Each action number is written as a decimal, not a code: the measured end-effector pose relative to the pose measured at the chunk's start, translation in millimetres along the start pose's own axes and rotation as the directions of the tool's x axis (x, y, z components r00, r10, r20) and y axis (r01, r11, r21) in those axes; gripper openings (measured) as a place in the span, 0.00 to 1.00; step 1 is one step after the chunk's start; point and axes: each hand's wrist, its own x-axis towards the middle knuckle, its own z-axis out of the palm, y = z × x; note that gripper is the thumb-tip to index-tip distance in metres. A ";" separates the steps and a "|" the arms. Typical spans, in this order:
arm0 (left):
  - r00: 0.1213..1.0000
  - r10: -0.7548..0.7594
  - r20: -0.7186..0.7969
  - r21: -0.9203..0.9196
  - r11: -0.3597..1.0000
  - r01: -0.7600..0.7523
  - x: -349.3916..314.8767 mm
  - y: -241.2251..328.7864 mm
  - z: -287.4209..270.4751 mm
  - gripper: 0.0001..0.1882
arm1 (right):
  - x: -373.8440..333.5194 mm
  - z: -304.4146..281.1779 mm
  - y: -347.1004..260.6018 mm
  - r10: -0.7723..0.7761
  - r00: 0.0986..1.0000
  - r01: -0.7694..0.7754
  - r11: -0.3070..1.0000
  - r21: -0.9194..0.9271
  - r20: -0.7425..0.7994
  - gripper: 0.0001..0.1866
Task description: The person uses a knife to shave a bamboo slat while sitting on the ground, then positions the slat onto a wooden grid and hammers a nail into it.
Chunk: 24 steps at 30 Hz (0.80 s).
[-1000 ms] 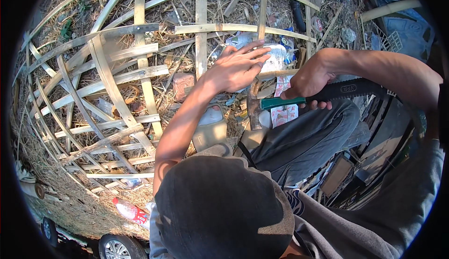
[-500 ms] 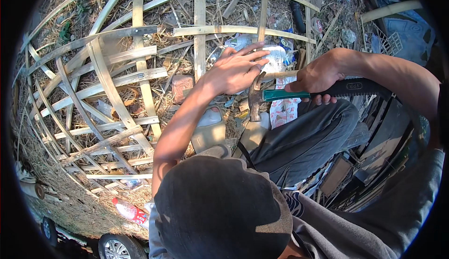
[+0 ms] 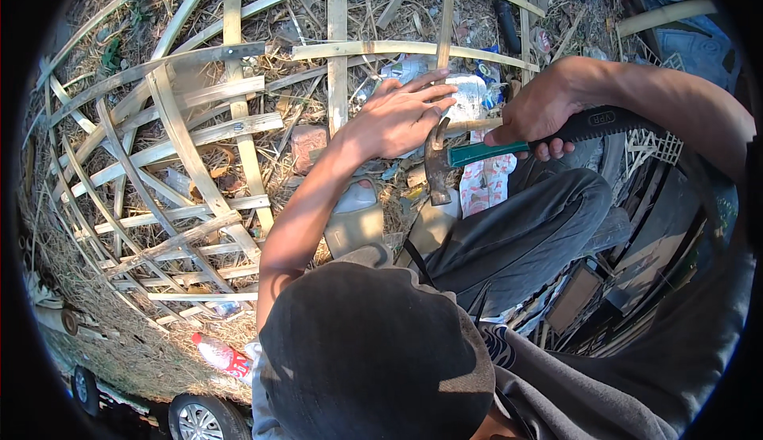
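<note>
My right hand (image 3: 540,110) is wrapped round the handle of a claw hammer (image 3: 489,152), which has a green shaft and a black grip. Its rusty head hangs just beside the fingertips of my left hand (image 3: 401,118). That left hand lies with its fingers stretched out over the near end of an upright bamboo strip (image 3: 446,23). A short pale crosswise strip (image 3: 469,124) shows between the two hands. Whether a nail sits under the left fingers is hidden.
A lattice of bamboo strips (image 3: 183,118) spreads over straw-littered ground at left. A reddish brick (image 3: 308,147) lies by my left forearm. Scrap wood (image 3: 576,293) is piled at right. A red-capped bottle (image 3: 222,356) and a car wheel (image 3: 203,420) show at lower left.
My right wrist and forearm have shifted slightly away from me, tilting the hammer's grip end up. The hammer head has turned a little. My left hand has stayed almost in place.
</note>
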 end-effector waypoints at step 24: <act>0.994 0.099 0.037 0.112 0.988 -0.102 5.3 -4.2 -2.7 0.30 | -0.1 84.3 37.0 -0.296 0.912 0.401 0.786 0.470 -0.284 0.10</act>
